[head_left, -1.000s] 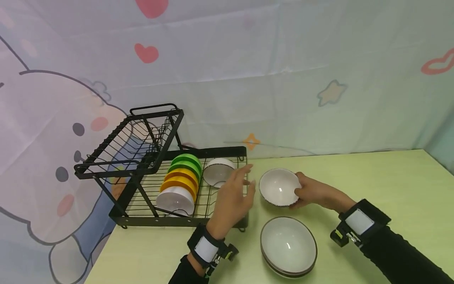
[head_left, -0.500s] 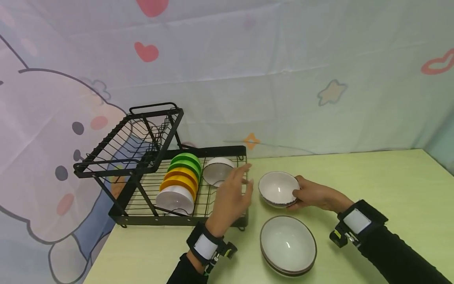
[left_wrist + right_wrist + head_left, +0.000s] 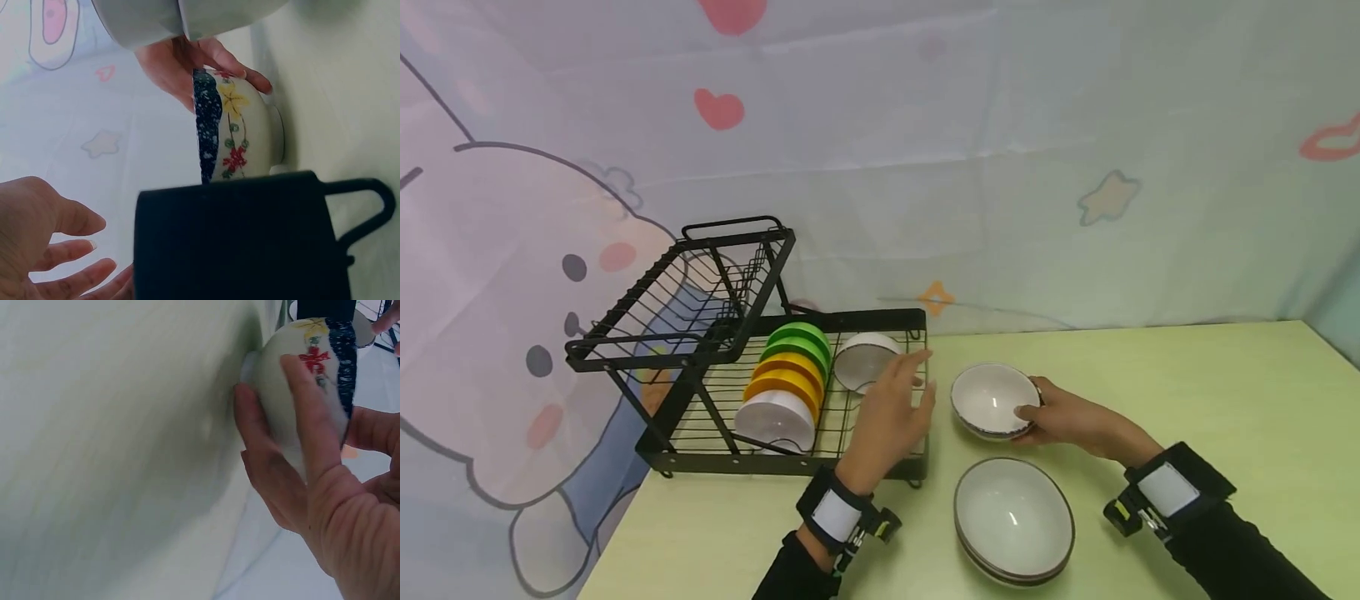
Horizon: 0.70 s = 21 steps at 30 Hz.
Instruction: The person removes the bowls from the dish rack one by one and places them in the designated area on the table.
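Note:
My right hand point(image 3: 1071, 418) holds a small white bowl point(image 3: 989, 402) upright, thumb over the rim and fingers under its side. In the right wrist view the bowl point(image 3: 281, 394) shows a dark blue speckled rim band and painted red and yellow flowers, its foot close to the table. My left hand point(image 3: 889, 412) hovers over the right end of the black dish rack point(image 3: 737, 465), fingers spread and holding nothing. Behind its fingers a white bowl point(image 3: 863, 363) stands on edge in the rack. Nearer me, larger white bowls point(image 3: 1015, 518) with brown rims sit stacked.
In the rack's lower level stand green bowls point(image 3: 800, 336), orange bowls point(image 3: 784, 383) and a white bowl point(image 3: 773, 417) in a row on edge. The raised upper basket point(image 3: 681, 308) is at the left. A patterned cloth point(image 3: 1000, 167) hangs behind the pale green table point(image 3: 1210, 392).
My right hand has lowered the small bowl slightly and brought it more level. My left hand has barely moved. The whole view has shifted a little.

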### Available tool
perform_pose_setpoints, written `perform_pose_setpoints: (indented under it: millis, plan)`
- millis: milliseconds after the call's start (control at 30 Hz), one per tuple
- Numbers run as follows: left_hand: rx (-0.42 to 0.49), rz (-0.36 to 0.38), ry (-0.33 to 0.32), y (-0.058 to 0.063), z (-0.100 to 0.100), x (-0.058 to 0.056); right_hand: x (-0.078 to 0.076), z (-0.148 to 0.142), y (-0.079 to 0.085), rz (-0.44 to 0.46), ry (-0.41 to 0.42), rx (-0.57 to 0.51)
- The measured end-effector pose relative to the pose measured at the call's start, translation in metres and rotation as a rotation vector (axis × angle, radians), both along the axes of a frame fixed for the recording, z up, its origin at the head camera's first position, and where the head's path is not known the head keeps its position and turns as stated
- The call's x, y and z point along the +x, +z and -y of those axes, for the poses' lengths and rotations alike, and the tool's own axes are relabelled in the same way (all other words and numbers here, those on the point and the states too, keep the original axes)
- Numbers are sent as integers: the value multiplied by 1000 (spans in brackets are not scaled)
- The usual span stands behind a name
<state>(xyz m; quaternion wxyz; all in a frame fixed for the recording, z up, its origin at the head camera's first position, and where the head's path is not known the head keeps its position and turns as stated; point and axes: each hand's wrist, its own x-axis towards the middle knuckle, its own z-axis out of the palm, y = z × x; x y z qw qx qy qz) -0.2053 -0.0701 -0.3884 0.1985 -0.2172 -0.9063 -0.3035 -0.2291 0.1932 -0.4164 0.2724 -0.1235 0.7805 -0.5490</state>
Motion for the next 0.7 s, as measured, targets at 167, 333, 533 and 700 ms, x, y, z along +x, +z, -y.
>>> perform_pose_setpoints:
  millis: [167,333,533,700]
  plan:
    - [1,41,20,-2,5,-4,9,1,8,-99,-31,116]
    - [-27,12,43,-3,7,-5,19,2,12,-215,-55,251]
    - [-53,-56,37,-4,12,-8,26,1,14,-386,-63,361]
    - [-62,-117,41,-5,21,-16,30,2,17,-494,-74,382]
